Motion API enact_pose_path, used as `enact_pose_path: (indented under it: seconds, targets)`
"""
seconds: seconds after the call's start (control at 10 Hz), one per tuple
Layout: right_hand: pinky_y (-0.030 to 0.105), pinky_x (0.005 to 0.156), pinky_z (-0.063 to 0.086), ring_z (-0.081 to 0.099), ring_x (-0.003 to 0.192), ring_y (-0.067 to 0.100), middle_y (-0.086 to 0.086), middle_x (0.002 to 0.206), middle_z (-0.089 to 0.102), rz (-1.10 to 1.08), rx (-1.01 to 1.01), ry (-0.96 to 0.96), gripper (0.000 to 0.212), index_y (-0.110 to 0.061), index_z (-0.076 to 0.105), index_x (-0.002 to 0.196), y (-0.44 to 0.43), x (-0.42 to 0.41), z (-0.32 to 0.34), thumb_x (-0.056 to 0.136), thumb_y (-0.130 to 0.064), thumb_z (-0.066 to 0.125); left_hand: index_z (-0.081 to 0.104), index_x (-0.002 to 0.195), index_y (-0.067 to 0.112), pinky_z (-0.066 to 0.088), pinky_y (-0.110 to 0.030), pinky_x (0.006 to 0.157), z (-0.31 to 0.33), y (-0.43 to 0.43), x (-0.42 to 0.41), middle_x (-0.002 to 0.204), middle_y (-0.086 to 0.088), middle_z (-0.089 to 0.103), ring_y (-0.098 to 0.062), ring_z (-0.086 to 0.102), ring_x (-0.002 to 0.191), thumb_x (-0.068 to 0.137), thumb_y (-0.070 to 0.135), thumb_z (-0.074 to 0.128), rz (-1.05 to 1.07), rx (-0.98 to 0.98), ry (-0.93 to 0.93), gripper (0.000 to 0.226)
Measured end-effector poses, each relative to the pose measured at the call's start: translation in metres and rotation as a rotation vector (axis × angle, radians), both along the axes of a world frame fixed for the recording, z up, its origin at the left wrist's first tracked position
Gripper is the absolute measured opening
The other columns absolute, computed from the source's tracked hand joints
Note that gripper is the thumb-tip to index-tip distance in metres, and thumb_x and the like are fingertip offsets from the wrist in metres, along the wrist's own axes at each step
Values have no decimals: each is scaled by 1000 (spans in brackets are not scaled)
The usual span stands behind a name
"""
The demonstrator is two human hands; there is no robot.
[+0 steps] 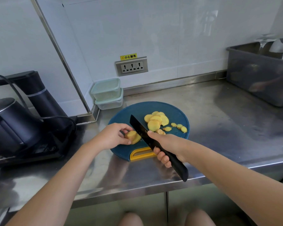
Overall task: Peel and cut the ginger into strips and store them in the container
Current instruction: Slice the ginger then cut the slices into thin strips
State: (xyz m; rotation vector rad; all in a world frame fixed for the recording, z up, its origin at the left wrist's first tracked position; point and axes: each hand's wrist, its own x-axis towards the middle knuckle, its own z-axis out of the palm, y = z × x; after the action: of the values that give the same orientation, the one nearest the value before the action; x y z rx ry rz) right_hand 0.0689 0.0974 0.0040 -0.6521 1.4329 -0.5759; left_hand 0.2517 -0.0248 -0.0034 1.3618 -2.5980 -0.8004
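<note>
A round blue cutting board [175, 111] with a yellow handle lies on the steel counter. My left hand [112, 136] pinches a peeled ginger piece [133, 137] on the board's left side. My right hand [166, 148] grips the handle of a black knife [140, 129], whose blade stands against the right face of that ginger piece. A pile of yellow ginger slices [156, 120] and a few small bits [179, 126] lie on the board to the right of the blade. Two stacked clear containers [107, 93] with pale green lids sit in the back corner.
A black kettle [8, 126] and a dark appliance with cables stand on the left. A grey plastic bin [258, 75] sits at the back right. A wall socket [131, 66] is behind the board. The counter's front edge [137, 188] runs below my wrists.
</note>
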Motion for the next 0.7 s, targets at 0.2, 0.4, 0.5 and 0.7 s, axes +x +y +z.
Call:
enact_pose_path:
  seconds: [0.2,0.4,0.5,0.7]
  targets:
    - [17,35,32,35,35,10,-2,47,40,-10,-1,-9,58,-16,44,60,2,-1,-1,92,-64,44,60,119,30,39,-8,64,-3,1,-6,103,13,61,4,58,80,79,20,76,-22,-26,-15,45]
    - [17,36,31,34,35,10,-2,48,39,-24,-6,1,58,-16,43,60,2,-1,-1,93,-64,44,57,125,26,40,-14,71,-8,11,-12,116,8,61,-5,58,90,79,21,75,35,-77,2,49]
    - [17,36,31,34,34,10,-2,48,39,-30,-6,7,58,-16,43,60,3,0,-1,92,-64,44,59,120,24,42,-20,77,-14,22,-17,110,7,61,-10,56,96,78,30,75,76,-187,7,46]
    - [17,37,31,33,34,10,-2,46,39,-39,-6,14,58,-17,42,60,3,2,-2,92,-65,43,69,97,24,42,-24,65,-20,37,-24,87,2,59,-13,54,81,81,30,67,143,-351,54,17]
